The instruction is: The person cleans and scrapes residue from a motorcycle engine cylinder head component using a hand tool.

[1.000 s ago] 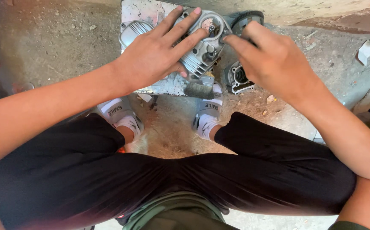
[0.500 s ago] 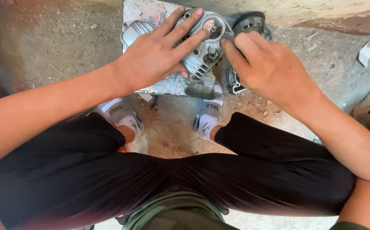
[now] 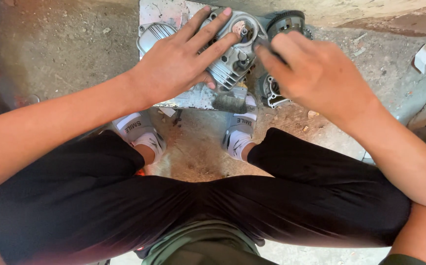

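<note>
Scrap of white paper lay on the dirt floor at three o'clock from the hands. One grey engine casing sat on a metal plate at twelve o'clock. The left hand lay flat on it, fingers spread. The right hand, curled, pinched something dark at the casing's right edge; which tool was unclear. Two white slippers showed below.
</note>
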